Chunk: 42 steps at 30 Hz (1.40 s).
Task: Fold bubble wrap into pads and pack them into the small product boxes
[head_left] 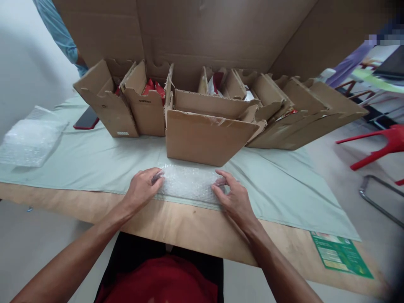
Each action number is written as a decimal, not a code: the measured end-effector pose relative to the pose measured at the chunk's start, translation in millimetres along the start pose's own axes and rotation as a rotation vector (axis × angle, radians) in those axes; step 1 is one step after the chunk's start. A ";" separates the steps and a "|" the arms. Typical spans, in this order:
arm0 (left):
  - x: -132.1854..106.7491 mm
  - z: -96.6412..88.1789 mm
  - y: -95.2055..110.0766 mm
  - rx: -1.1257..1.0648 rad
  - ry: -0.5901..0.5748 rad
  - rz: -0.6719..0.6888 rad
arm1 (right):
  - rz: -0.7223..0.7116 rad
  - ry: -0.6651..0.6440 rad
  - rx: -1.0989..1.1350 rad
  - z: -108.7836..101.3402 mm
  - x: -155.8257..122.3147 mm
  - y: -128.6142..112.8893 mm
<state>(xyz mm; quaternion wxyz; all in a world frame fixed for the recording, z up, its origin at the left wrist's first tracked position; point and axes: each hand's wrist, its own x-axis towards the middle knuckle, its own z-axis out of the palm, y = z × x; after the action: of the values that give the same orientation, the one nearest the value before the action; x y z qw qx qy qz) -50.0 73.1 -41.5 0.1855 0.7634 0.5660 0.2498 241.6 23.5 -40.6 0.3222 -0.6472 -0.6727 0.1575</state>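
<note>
A rectangular piece of clear bubble wrap (187, 182) lies on the pale green cloth (132, 153) in front of me; whether anything is wrapped inside I cannot make out. At its left end, my left hand (145, 185) pinches it between thumb and fingers. My right hand (232, 191) grips the opposite end the same way, thumb nearer to me and fingers beyond. Just past the wrap stands an open cardboard box (205, 136), its inside mostly hidden behind the front wall.
More bubble wrap (28, 139) rests at the left, near a dark phone-like object (86, 118). Several cardboard bins (147, 111) with red packets line the back against a tall cardboard sheet (202, 42). A green printed sheet (342, 254) lies front right. A person's blue sleeve (58, 33) shows at upper left.
</note>
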 end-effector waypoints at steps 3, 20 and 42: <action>5.1 8.7 -2.6 0.173 0.042 0.051 | -0.066 0.063 -0.172 11.3 3.3 12.0; -27.7 18.3 18.5 0.358 -0.219 0.557 | -0.560 -0.148 -0.363 22.4 -14.3 -12.5; 22.8 23.5 -7.3 0.212 0.081 0.059 | -0.170 -0.033 -0.158 14.8 18.1 11.1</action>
<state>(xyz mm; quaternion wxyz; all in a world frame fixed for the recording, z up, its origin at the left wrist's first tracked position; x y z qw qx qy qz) -36.5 97.0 -60.7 0.0735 0.7843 0.5737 0.2245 241.5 45.3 -54.5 0.2712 -0.6087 -0.7405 0.0868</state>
